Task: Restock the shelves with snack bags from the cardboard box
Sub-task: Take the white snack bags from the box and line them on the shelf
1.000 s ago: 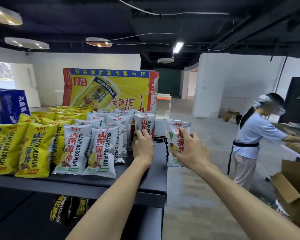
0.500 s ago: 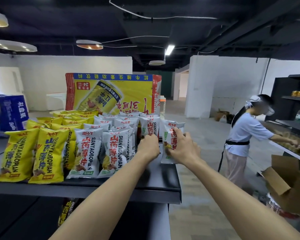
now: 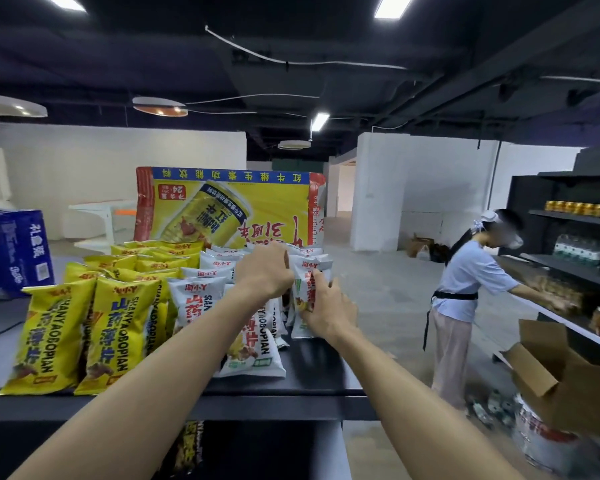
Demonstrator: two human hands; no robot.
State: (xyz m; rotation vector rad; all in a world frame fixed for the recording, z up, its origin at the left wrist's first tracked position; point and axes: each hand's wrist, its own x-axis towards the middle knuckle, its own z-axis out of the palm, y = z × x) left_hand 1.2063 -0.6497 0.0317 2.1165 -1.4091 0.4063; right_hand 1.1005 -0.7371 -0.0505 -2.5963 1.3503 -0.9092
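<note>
1. At the middle of the frame, the right hand (image 3: 328,308) pinches a white snack bag (image 3: 307,284) between thumb and fingers. The bag stands upright at the right end of the dark shelf (image 3: 323,372).
2. The left hand (image 3: 265,271) sits just left of that bag, touching it. Its fingers curl over the tops of the white bags (image 3: 196,299) behind. I cannot tell whether it grips any of them or only presses them back.
3. The two hands are close together, almost meeting over the held bag.
4. The white bags run in rows down the shelf, and rows of yellow bags (image 3: 59,327) lie left of them.
5. Behind the bags, a yellow drink carton (image 3: 229,209) stands upside down. A blue box (image 3: 14,247) sits at the far left edge.
6. The open cardboard box (image 3: 568,393) is at the lower right of the frame, well apart from both hands.
7. At the right, another person (image 3: 465,282) reaches into dark racks (image 3: 575,265) holding jars and bottles.
</note>
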